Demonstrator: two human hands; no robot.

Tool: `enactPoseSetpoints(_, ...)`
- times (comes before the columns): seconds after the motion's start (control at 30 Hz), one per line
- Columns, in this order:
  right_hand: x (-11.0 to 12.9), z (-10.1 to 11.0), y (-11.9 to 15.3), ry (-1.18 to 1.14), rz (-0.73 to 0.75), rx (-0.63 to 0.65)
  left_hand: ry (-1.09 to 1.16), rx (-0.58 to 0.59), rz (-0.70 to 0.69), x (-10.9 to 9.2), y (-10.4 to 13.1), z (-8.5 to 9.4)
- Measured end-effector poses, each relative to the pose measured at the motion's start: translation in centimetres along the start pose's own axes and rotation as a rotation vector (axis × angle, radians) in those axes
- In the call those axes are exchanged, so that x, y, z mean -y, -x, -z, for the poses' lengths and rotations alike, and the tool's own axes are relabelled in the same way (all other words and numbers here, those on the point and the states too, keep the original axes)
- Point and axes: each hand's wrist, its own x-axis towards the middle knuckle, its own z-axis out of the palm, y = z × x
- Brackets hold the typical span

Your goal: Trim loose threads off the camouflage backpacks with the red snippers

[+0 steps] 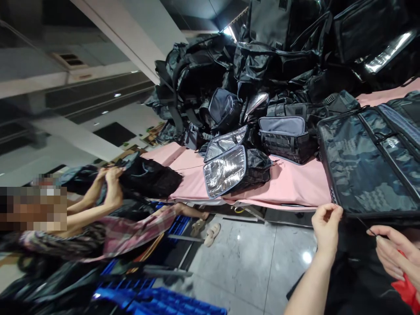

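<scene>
A large black camouflage bag (364,162) lies open on the right of the pink-covered table, its patterned panel facing up. At its near left corner, my left hand (328,225) is closed in a pinch against the edge; what is between the fingertips is too small to make out. My right hand (397,251) pinches a thin black cord (365,226) that runs from the bag's near edge. Something red (407,286) shows below my right hand, partly hidden by it.
Small insulated bags with silver linings (226,170) and a small grey-lined bag (284,138) stand on the pink cover (295,186). Black bags (203,65) are heaped behind. At left, another person (131,236) handles a black bag (151,177). Blue plastic crates (164,302) and slippers (212,234) lie below.
</scene>
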Motion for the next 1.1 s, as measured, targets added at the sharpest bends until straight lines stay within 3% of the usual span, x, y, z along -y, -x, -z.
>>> enactPoseSetpoints(0.27,-1.1,-0.7,-0.6,-0.076,-0.136,0.15,0.01,0.02,-0.045,1.3,0.6,-0.3)
enactPoseSetpoints(0.53,-0.6,-2.1,-1.0,-0.096,-0.144,0.112,0.098,0.04,-0.014,1.1,0.9,-0.7)
enactPoseSetpoints(0.73,-1.2,-3.6,-0.3,-0.274,-0.114,0.074,0.106,0.033,-0.012,1.5,1.2,-0.7)
enactPoseSetpoints(1.1,-1.2,-3.9,-0.2,-0.302,-0.12,0.069,0.065,0.017,-0.048,1.6,1.3,-0.8)
